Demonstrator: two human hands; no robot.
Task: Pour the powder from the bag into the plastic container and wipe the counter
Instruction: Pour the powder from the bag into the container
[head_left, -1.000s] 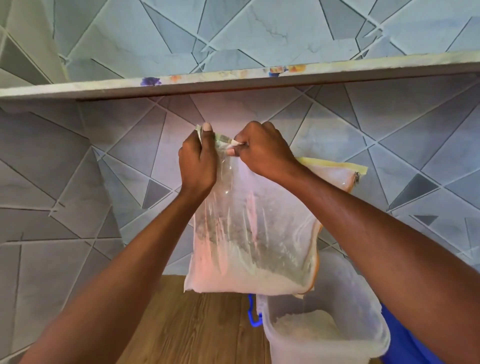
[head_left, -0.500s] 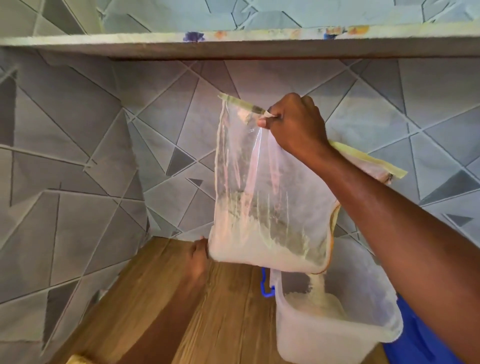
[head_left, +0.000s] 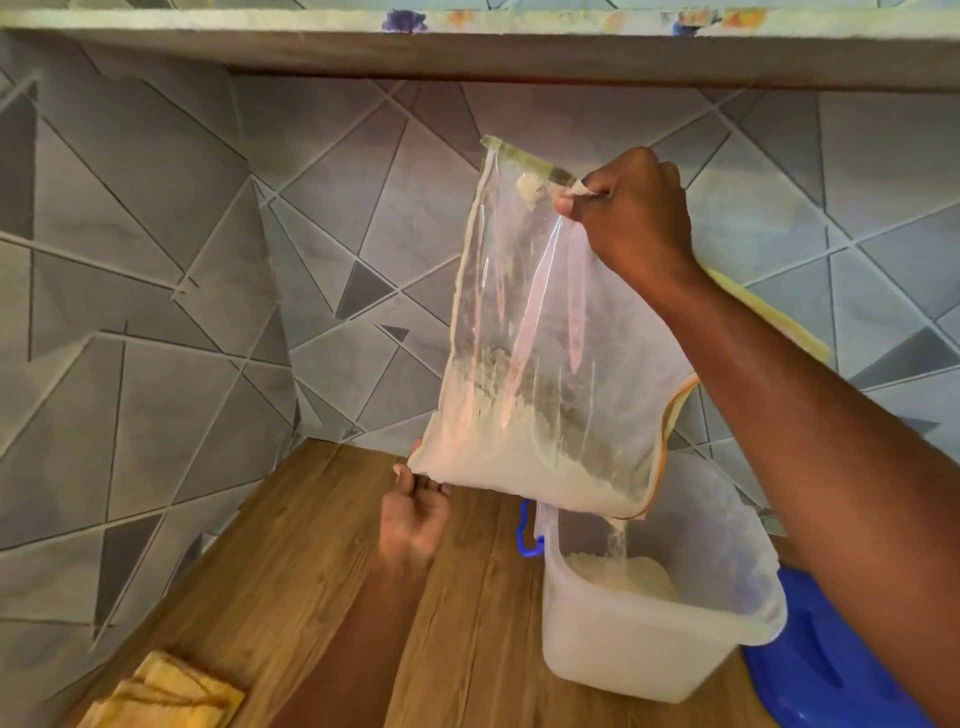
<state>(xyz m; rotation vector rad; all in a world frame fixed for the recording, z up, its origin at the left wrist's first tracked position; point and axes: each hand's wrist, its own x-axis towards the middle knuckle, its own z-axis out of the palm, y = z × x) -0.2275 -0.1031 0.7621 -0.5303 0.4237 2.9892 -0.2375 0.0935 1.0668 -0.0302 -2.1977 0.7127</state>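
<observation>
Yellow cloth on counter; blue lid beside container.

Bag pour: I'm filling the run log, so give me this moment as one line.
phase: pouring | right hand: pinches bag top | left hand: at bag's low corner | powder: falling into container | cloth: unused

A wooden counter meets the tiled wall at its far and left edges. On it stand a plastic container at the right, a blue lid beside it, and a yellow cloth near left.
</observation>
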